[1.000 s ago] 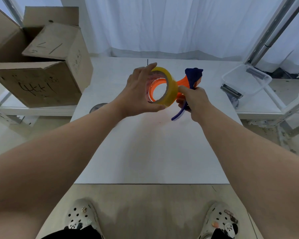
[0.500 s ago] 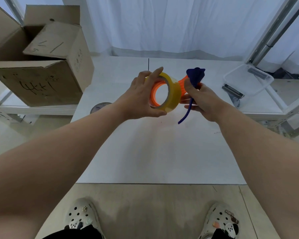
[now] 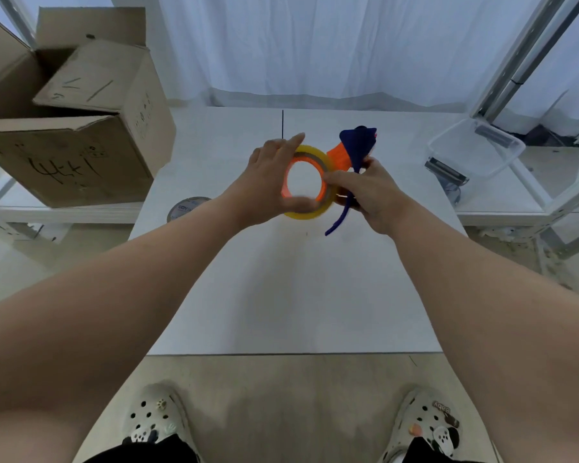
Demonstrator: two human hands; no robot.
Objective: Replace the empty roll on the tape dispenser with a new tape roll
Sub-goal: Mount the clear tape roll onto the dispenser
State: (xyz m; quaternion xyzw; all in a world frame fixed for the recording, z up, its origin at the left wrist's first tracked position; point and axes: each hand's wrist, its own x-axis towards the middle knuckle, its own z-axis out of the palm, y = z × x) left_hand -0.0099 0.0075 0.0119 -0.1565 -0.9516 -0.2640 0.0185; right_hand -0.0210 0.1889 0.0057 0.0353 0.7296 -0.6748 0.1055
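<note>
A yellow tape roll sits around the orange hub of the tape dispenser, held up above the white table. My left hand grips the roll from its left side, thumb under its lower rim. My right hand holds the dispenser by its orange body and dark blue handle, with a finger pressed on the roll's right edge. The dispenser's blue head points away from me. Another tape roll lies flat at the table's left edge.
A big open cardboard box stands on the shelf to the left. A clear plastic container rests at the right, with a metal part beside it. White curtains hang behind the table. My two shoes show at the bottom.
The roll and dispenser have turned so the roll's opening faces me more. My right hand has shifted its grip, with a finger now on the roll's edge.
</note>
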